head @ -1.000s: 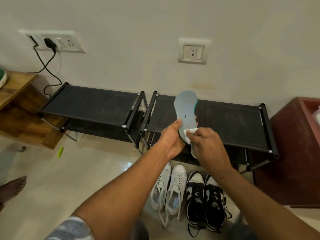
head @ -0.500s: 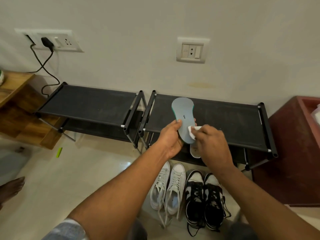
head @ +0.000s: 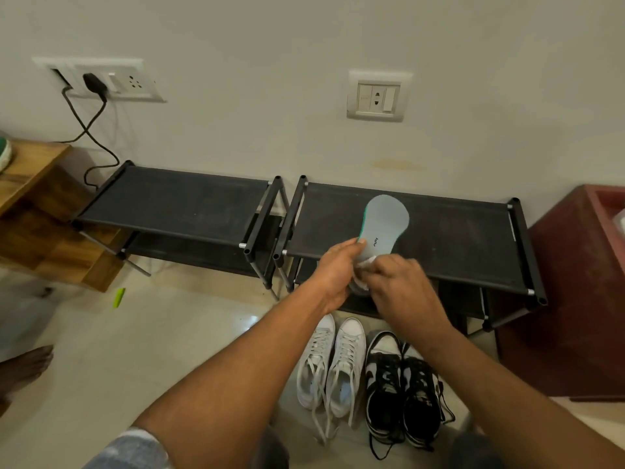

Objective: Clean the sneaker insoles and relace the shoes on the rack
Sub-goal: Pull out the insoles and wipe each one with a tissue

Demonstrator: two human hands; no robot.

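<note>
Both forearms reach up from the bottom edge toward the centre of the view, meeting just in front of the right-hand shoe rack [head: 449, 242]. The left hand [head: 334, 275] comes in from about 7 o'clock, wrist straight, its fingers [head: 351, 247] wrapped around the heel half of a grey insole [head: 385, 225] with a teal edge, thumb laid along the insole's left side. The insole stands nearly upright, its rounded toe end pointing to 12 o'clock over the rack's top shelf and leaning a little toward 1 o'clock. The right hand [head: 399, 286] enters from about 5 o'clock, back of the hand up, knuckles bent, its fingers pinched narrowly on a small white cloth [head: 367, 264] that is pressed against the lower part of the insole; the hand looks slightly blurred. On the floor at 6 o'clock from the hands sit a pair of white sneakers [head: 333, 363] with loose laces and, just beside them at 3 o'clock, a pair of black-and-white sneakers [head: 402, 384], toes pointing toward the rack. A second rack, the left-hand shoe rack [head: 176, 201], stands at 9 o'clock from the insole, touching the first.
</note>
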